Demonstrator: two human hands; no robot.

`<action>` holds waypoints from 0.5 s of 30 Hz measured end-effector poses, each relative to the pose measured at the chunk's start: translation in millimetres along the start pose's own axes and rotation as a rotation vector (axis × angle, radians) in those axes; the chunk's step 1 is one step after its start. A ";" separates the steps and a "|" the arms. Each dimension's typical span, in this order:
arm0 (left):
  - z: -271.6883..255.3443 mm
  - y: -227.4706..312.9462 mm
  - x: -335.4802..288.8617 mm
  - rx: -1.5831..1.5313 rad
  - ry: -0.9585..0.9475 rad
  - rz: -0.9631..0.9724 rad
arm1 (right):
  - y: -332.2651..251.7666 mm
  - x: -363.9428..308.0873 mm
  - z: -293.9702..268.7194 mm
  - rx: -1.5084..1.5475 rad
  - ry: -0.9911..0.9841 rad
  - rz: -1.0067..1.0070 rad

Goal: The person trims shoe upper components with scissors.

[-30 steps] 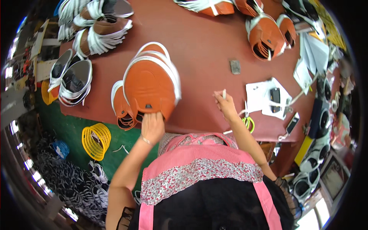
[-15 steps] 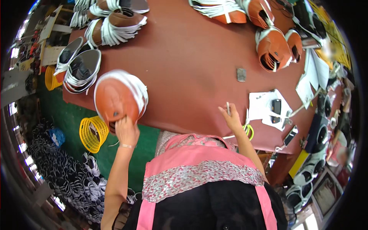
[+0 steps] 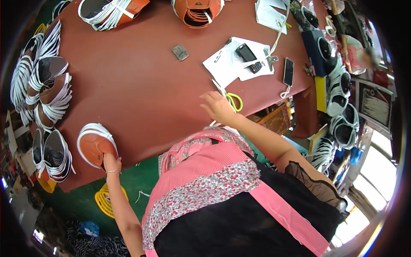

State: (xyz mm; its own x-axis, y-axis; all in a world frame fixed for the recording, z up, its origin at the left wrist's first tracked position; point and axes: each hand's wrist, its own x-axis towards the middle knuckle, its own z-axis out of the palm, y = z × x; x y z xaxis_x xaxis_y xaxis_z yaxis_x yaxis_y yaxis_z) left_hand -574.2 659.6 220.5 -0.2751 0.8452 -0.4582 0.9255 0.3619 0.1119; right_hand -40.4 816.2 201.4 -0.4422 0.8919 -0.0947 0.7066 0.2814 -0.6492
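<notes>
Orange leather piece with white strap edging [image 3: 95, 145], drawn leftward since a second ago, now sits at the near-left edge of the reddish-brown table [image 3: 137, 90], pinched by your left hand [image 3: 111, 163]. Your right hand [image 3: 218, 107], fingers loosely spread, rests beside green-handled scissors [image 3: 233, 100].

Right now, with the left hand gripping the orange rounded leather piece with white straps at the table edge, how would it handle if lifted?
Probably light: the left hand alone holds the orange rounded leather piece. Its white straps look floppy and likely to dangle.
</notes>
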 end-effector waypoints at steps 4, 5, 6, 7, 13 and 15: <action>-106.0 125.2 3.7 -1.008 -0.262 0.032 | 15.1 -35.6 -26.1 -0.096 -0.232 -0.175; -114.2 137.6 -0.9 -1.197 -0.303 0.038 | 14.8 -42.4 -32.7 -0.186 -0.315 -0.223; -119.5 162.9 -7.0 -1.358 -0.216 0.124 | 18.0 -48.4 -38.7 -0.178 -0.309 -0.218; -110.0 168.5 -1.9 -1.515 -0.209 0.105 | 22.5 -53.5 -44.5 -0.266 -0.359 -0.314; 23.3 184.2 35.5 -2.073 -0.627 -0.352 | 69.8 -60.7 -45.2 -0.923 -0.347 -0.555; 57.7 181.8 32.8 -2.027 -0.586 -0.458 | 51.7 -33.4 -62.7 -0.629 -0.465 -0.146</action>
State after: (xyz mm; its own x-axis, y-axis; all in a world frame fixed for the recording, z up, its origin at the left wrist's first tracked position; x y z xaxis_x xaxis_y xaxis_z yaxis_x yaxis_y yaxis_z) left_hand -399.9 730.5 175.0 0.1182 0.5585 -0.8210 -0.7453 0.5963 0.2983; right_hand 45.5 823.1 218.3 -0.6417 0.6303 -0.4370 0.7417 0.6550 -0.1444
